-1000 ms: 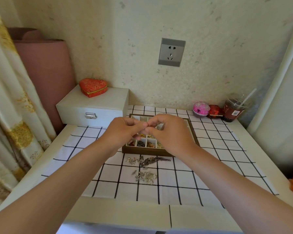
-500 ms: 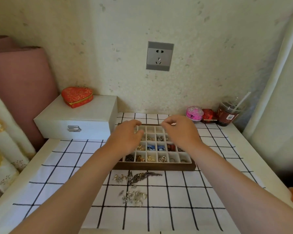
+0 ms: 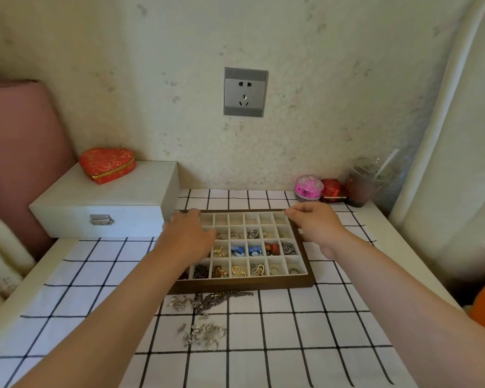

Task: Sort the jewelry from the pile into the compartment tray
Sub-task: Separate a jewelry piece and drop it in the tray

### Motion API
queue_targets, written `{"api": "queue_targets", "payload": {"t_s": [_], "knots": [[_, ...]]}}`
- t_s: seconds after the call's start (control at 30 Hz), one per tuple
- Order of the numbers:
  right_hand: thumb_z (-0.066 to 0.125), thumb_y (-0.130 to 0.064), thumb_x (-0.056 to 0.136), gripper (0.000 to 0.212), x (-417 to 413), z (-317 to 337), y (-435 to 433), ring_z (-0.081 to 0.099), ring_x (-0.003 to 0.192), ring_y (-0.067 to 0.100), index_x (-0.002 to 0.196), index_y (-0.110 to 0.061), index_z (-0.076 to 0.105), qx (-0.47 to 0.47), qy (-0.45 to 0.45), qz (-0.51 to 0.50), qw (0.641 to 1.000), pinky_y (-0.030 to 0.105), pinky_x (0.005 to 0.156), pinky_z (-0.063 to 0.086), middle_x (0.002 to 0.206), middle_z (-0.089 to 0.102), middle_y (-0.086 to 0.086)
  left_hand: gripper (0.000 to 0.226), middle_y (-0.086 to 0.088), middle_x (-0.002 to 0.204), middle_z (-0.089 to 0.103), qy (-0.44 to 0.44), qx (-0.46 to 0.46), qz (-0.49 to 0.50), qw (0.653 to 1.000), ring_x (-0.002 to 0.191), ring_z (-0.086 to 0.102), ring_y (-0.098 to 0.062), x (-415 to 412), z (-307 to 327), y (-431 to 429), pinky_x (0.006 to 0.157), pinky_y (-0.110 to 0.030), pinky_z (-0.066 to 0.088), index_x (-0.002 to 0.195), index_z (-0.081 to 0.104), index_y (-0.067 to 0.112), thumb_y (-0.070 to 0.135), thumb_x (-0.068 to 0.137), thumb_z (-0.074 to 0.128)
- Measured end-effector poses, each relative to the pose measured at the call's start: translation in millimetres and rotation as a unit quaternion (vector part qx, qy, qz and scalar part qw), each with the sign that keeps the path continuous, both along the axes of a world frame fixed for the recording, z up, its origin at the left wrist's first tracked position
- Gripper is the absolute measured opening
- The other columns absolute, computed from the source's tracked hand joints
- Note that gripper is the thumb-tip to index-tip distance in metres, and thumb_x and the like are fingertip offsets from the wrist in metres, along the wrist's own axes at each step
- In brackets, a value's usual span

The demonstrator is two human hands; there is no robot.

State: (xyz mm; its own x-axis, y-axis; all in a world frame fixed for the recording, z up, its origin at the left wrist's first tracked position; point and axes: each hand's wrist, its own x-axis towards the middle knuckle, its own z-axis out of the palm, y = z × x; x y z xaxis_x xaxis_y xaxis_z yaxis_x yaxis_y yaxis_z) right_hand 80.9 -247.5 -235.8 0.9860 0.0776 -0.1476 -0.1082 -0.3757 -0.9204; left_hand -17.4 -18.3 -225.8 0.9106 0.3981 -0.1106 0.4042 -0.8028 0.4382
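Soft, even daylight fills the scene, brightest on the pale curtain [image 3: 457, 152] at the right and on the checked cloth [image 3: 263, 359], with a faint yellow-green cast on the wall [image 3: 319, 51] and no hard glare. Shadows are weak and diffuse, and the front face of the white box [image 3: 109, 191] is dimmer than its top. The wide lens bows the table edges and the curtain, the left margin and the cup [image 3: 364, 186] look smeared, and the left hand [image 3: 188, 236] and right hand [image 3: 317, 228] are slightly soft at the fingertips.

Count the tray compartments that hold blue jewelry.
2. Both sit side by side in the tray, third row from the back: the left blue piece and the right blue piece. The left hand covers some compartments, so more may be hidden.
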Motion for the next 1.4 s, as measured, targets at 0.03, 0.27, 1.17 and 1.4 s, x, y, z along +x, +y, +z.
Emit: {"api": "queue_targets", "payload": {"t_s": [0.03,0.27,1.17,1.4], "knots": [[0.07,-0.027,0.092,0.007,-1,0,-3,0.066,0.106,0.023,0.093,-0.022,0.074,-0.004,0.0,0.004,1.0,0.051,0.097,0.054,0.104,0.073,0.003,0.061,-0.011,0.152,0.035,0.001,-0.001,-0.004,1.0,0.132,0.043,-0.033,-1,0,-1,0.102,-0.046,0.045,0.15,0.032,0.025,0.044,0.097,0.052],[0.07,-0.035,0.09,0.007,-11,8,-22,0.057,0.096,0.007,0.089,-0.031,0.075,-0.297,-0.169,0.099,0.934,0.032,0.081,0.047,0.097,0.06,-0.019,0.06,-0.003,0.162,0.022,-0.054,0.078,-0.129,0.987,0.149,0.016,-0.027,-4,-1,-12,0.118,-0.047,0.022,0.152,0.03,0.031,0.051,0.098,0.047],[0.064,-0.032,0.093,0.013,-87,44,33,0.061,0.086,0.004,0.099,-0.036,0.074,-0.331,-0.286,0.282,0.854,0.029,0.076,0.051,0.093,0.066,-0.017,0.028,0.014,0.105,0.05,-0.204,0.088,-0.3,0.928,0.099,0.046,-0.007,-45,-6,-10,0.081,-0.025,0.044,0.119,0.06,0.032,0.042,0.093,0.057],[0.063,-0.034,0.091,0.015,-130,37,54,0.052,0.072,0.001,0.099,-0.035,0.075,-0.416,-0.29,0.388,0.77,0.024,0.069,0.045,0.078,0.063,-0.018,0.006,0.016,0.085,0.059,-0.16,0.066,-0.298,0.939,0.078,0.053,-0.001,-91,-1,14,0.067,-0.018,0.045,0.095,0.064,0.037,0.034,0.091,0.062]]}}
